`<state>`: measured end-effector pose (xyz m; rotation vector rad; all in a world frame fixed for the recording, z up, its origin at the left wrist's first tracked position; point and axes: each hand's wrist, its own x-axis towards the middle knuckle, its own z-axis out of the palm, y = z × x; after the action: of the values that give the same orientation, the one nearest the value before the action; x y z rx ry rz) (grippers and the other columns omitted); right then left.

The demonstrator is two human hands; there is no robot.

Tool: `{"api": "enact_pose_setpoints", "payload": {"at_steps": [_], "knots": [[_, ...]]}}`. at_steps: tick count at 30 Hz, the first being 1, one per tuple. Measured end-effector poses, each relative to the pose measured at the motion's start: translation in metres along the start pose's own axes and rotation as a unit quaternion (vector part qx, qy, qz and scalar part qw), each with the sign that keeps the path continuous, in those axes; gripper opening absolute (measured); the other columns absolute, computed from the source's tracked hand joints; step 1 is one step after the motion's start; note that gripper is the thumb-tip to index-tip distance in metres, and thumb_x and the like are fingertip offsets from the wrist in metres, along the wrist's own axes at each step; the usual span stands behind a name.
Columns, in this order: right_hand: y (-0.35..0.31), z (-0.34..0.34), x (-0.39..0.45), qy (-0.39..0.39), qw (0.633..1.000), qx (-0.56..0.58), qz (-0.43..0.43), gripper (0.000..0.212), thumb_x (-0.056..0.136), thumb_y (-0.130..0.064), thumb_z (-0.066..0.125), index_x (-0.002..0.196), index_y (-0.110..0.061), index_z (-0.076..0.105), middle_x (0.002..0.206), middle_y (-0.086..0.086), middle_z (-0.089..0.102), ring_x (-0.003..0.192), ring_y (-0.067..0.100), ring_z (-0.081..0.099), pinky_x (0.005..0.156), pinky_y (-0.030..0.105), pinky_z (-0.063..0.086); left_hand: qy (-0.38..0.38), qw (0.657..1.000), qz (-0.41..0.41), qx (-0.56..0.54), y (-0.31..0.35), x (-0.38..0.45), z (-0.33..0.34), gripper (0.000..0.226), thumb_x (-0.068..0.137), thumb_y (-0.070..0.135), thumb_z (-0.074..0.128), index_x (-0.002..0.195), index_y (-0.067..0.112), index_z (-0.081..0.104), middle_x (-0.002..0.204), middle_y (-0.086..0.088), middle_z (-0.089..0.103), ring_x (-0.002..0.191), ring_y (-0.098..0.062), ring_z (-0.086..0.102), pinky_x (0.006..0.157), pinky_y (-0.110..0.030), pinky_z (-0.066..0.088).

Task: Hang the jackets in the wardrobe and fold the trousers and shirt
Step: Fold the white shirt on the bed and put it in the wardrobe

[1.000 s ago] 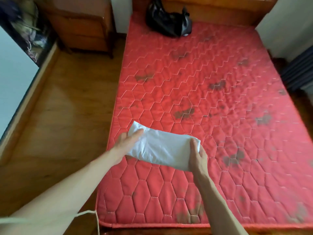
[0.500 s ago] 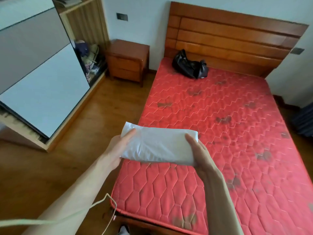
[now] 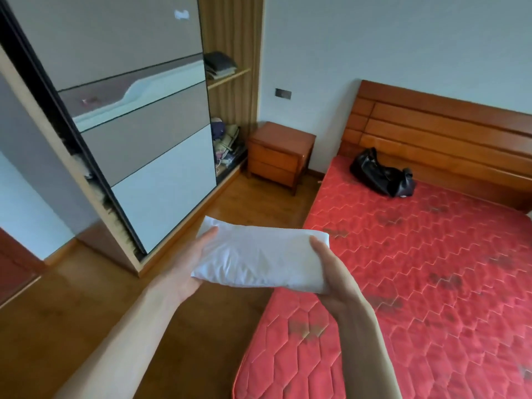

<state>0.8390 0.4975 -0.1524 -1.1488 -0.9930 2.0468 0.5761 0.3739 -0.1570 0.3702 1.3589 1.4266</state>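
Nearest the camera, two bare forearms reach forward and carry a folded white shirt (image 3: 260,256) in the air, above the near left corner of the red mattress (image 3: 431,283) and the wooden floor (image 3: 86,326) beside it. The left hand (image 3: 188,264) cups the bundle's left end from below, thumb laid on top; the right hand (image 3: 331,272) clasps the right end the same way, thumb over the upper face and fingers hidden beneath. The shirt's long axis runs left to right between the hands, tilted a little so the left end sits slightly farther off. Neither hand is plainly nearer; the load is shared evenly.

The folding looks done, so the move ahead is probably stowing the bundle. What matters is that the wardrobe (image 3: 138,139) lies far and to the left of the hands, across open floor, with its sliding door (image 3: 161,180) covering most of the front. The only open part is the narrow bay at its right edge, where a shelf (image 3: 229,77) already holds dark folded clothes (image 3: 220,64) and a lower heap of garments (image 3: 227,139) sits beneath.

Just right of that bay stands a wooden nightstand (image 3: 280,156), close enough to crowd the approach. Farther right, a black bag (image 3: 381,177) rests on the mattress against the headboard (image 3: 446,133), well apart from the hands.
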Motion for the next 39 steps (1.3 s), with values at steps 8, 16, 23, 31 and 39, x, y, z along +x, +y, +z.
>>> {"api": "enact_pose_setpoints", "payload": {"at_steps": [8, 16, 23, 31, 39], "knots": [[0.009, 0.14, 0.072, 0.018, 0.999, -0.013, -0.024, 0.051, 0.094, -0.055, 0.07, 0.127, -0.016, 0.07, 0.119, 0.013, 0.077, 0.106, 0.033, 0.076, 0.078, 0.049, 0.063, -0.006, 1.0, -0.015, 0.004, 0.086, 0.06, -0.118, 0.058, 0.086, 0.061, 0.075, 0.134, 0.028, 0.066, 0.122, -0.003, 0.077, 0.111, -0.024, 0.075, 0.09, -0.043, 0.061], [0.0, 0.232, 0.129, 0.052, 0.997, -0.021, -0.052, 0.048, 0.093, -0.055, 0.071, 0.123, -0.017, 0.072, 0.112, 0.012, 0.079, 0.099, 0.032, 0.078, 0.066, 0.045, 0.064, -0.019, 0.999, -0.024, -0.018, 0.152, 0.133, -0.189, 0.052, 0.091, 0.053, 0.074, 0.134, 0.024, 0.068, 0.122, -0.004, 0.077, 0.112, -0.025, 0.075, 0.102, -0.046, 0.055], [-0.031, 0.244, 0.175, 0.109, 0.99, -0.02, -0.09, 0.042, 0.095, -0.049, 0.071, 0.12, -0.014, 0.071, 0.11, 0.012, 0.079, 0.099, 0.03, 0.078, 0.067, 0.041, 0.064, -0.039, 0.999, -0.014, -0.01, 0.183, 0.199, -0.177, 0.057, 0.089, 0.053, 0.076, 0.139, 0.03, 0.063, 0.127, -0.002, 0.075, 0.113, -0.025, 0.074, 0.095, -0.047, 0.06], [-0.078, 0.222, 0.263, 0.126, 0.988, 0.013, -0.084, 0.052, 0.094, -0.054, 0.071, 0.127, -0.014, 0.066, 0.112, 0.011, 0.079, 0.099, 0.029, 0.078, 0.066, 0.038, 0.064, -0.065, 0.998, -0.001, 0.024, 0.229, 0.313, -0.126, 0.085, 0.047, 0.066, 0.095, 0.122, 0.037, 0.069, 0.111, 0.001, 0.08, 0.1, -0.023, 0.078, 0.075, -0.041, 0.063], [-0.162, 0.191, 0.377, 0.112, 0.991, -0.004, -0.076, 0.054, 0.092, -0.064, 0.067, 0.127, -0.023, 0.066, 0.108, 0.006, 0.081, 0.097, 0.024, 0.079, 0.067, 0.031, 0.064, -0.071, 0.996, -0.005, 0.053, 0.29, 0.433, -0.051, 0.061, 0.079, 0.061, 0.077, 0.131, 0.031, 0.066, 0.116, -0.001, 0.079, 0.104, -0.023, 0.077, 0.085, -0.042, 0.062]]}}
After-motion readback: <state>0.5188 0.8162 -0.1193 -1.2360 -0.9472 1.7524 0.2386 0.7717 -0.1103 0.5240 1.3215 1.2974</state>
